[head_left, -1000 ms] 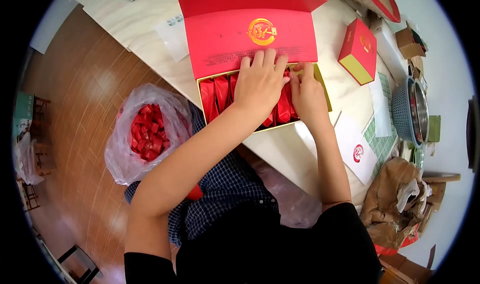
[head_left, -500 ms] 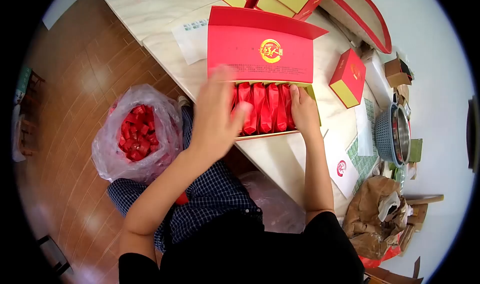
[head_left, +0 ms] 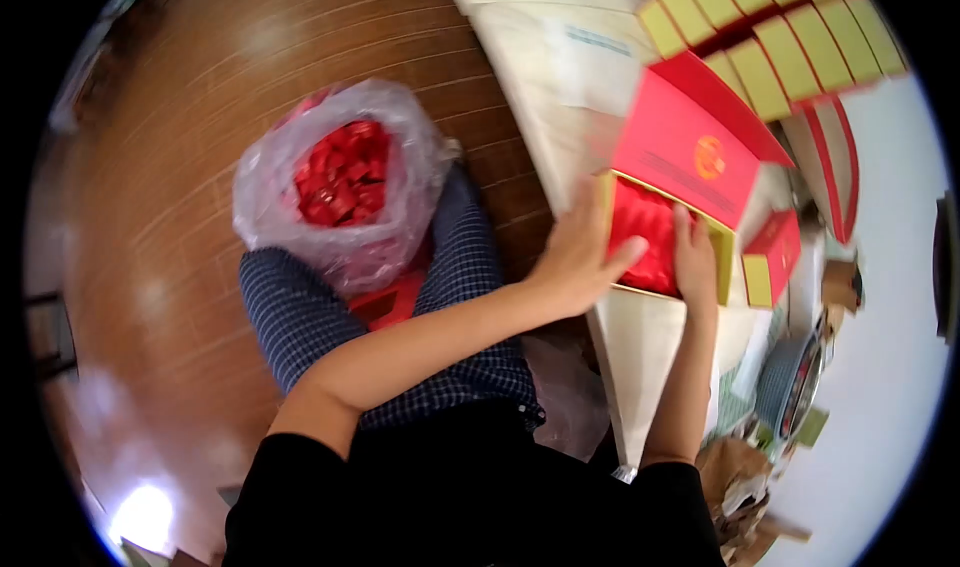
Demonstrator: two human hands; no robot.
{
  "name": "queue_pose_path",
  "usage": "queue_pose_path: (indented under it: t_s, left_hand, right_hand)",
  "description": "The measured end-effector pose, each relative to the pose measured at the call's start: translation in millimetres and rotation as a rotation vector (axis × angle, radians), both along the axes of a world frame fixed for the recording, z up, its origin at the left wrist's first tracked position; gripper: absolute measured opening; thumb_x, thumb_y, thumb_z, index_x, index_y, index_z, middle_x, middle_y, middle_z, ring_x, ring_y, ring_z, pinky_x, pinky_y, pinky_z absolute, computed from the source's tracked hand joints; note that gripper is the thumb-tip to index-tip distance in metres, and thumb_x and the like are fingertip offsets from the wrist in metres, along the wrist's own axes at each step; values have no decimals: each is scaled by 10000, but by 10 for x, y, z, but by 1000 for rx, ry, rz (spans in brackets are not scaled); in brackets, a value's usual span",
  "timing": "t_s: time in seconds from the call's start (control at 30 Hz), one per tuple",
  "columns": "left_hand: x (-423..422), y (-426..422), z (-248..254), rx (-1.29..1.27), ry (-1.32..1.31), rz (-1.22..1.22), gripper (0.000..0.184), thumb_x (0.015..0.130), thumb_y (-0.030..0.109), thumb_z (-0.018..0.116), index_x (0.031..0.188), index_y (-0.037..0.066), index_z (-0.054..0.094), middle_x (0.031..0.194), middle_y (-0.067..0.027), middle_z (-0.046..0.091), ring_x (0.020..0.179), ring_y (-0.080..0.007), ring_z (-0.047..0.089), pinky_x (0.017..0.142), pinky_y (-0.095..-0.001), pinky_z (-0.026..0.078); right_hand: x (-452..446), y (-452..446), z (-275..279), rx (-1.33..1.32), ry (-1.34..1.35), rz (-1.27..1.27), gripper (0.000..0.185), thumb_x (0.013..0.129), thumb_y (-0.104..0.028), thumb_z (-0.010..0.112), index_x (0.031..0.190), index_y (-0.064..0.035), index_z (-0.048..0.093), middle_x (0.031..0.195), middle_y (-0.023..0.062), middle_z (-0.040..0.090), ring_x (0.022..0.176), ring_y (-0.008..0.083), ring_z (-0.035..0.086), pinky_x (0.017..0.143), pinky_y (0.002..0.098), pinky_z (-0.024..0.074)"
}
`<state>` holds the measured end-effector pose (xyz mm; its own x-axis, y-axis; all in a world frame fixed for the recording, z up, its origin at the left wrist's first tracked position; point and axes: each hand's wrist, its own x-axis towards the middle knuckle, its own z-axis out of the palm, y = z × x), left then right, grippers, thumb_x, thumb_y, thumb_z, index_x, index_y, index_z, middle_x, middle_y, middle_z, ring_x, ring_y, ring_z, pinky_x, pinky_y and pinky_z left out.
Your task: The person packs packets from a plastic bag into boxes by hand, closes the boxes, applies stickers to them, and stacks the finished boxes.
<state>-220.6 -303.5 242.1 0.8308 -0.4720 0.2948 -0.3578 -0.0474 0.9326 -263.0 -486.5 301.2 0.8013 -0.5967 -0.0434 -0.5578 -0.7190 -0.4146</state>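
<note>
A red gift box (head_left: 690,132) with gold print inside its raised lid stands open near the table's edge. Shiny red packets (head_left: 643,235) lie in a row inside, blurred in this view. My left hand (head_left: 578,252) is at the box's left side, its thumb spread out over the packets and its fingers along the outer wall. At the right end of the row, my right hand (head_left: 696,257) reaches into the box with fingers stretched against the packets. A gap shows between that hand and the box's right wall.
On the floor, by my legs, a clear plastic bag (head_left: 265,192) holds many red packets (head_left: 343,172). Stacked red and yellow boxes (head_left: 775,42) stand at the table's back. Another closed box (head_left: 772,257), a blue basket (head_left: 783,382) and a brown paper bag (head_left: 735,477) are to the right.
The view has swung left, so the box and table appear farther right. My left hand has moved from above the packets to the box's left side. My right hand stays at the row's right end.
</note>
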Motion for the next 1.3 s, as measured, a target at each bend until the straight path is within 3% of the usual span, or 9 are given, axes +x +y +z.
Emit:
queue_pose_path:
  t_s: [0.13, 0.27, 0.33, 0.47, 0.5, 0.67, 0.77, 1.0, 1.3]
  left_hand:
    - [2, 202, 17, -81, 209, -81, 761, 952, 455, 468, 1456, -21, 154, 1462, -325, 199, 1360, -436, 237, 1117, -466, 225]
    - [229, 911, -163, -119, 157, 72, 571, 976, 381, 462, 1372, -12, 337, 1415, -289, 301, 1332, -401, 299, 1107, -465, 238]
    - [449, 1344, -436, -92, 124, 285, 404, 969, 317, 488, 1241, 18, 491, 1318, -244, 432, 1269, -372, 386, 1080, -450, 274]
    - [872, 2226, -1012, -1, 224, 590, 282, 950, 202, 507, 1165, 25, 554, 1189, -141, 532, 1133, -281, 498, 996, -358, 363]
    - [953, 2394, -1135, -42, 311, 624, 270, 941, 176, 518, 1164, 29, 555, 1188, -133, 533, 1112, -271, 511, 981, -348, 376]
    - [1339, 2916, -1625, -145, 526, 799, 265, 891, 152, 557, 1133, 45, 561, 1146, -164, 545, 1149, -317, 471, 1017, -392, 340]
    - [1658, 3152, -1988, -24, 379, 824, 249, 904, 86, 534, 1141, 18, 566, 1120, -117, 583, 1053, -201, 564, 908, -319, 450]
    - [2340, 3412, -2176, -323, 616, 751, 226, 907, 98, 534, 1114, 16, 572, 1015, -121, 641, 982, -209, 620, 876, -328, 475]
    - [2495, 3762, -2235, -395, 923, 860, 192, 905, 64, 522, 1081, 24, 587, 975, -119, 646, 906, -207, 634, 790, -325, 491]
  right_hand:
    - [9, 16, 24, -7, -52, 41, 633, 978, -481, 396, 1380, 8, 383, 1332, 265, 491, 1269, 390, 442, 1033, 409, 346]
    - [4, 244, 188, -466, 33, -36, 526, 982, -407, 439, 1235, 48, 513, 1188, 259, 566, 1102, 431, 521, 963, 472, 390]
    - [107, 624, 257, -748, -216, 58, 448, 979, -327, 483, 1199, 61, 525, 1149, 247, 583, 1045, 407, 558, 938, 452, 414]
    - [619, 1897, 188, -280, -542, 393, 276, 950, -83, 487, 1190, 40, 544, 1182, 146, 597, 1112, 265, 540, 977, 351, 395]
    - [820, 2292, 32, -156, -575, 519, 256, 883, -73, 563, 1120, 26, 569, 1095, 177, 602, 1058, 304, 549, 950, 381, 400]
    - [1991, 3173, -1779, 510, -98, 643, 216, 929, -117, 518, 1099, -8, 596, 937, 138, 663, 872, 240, 638, 819, 331, 486]
    - [2596, 3521, -3234, 922, 218, 482, 263, 920, -150, 527, 1091, 40, 591, 917, 114, 672, 798, 172, 635, 728, 283, 504]
    - [3252, 4058, -5344, 363, 516, 578, 274, 913, -178, 577, 1091, 28, 601, 949, 92, 667, 788, 162, 625, 740, 302, 510]
    - [3541, 4802, -6171, 174, 577, 590, 265, 901, -169, 608, 1087, 19, 609, 963, 81, 665, 807, 155, 621, 753, 305, 507]
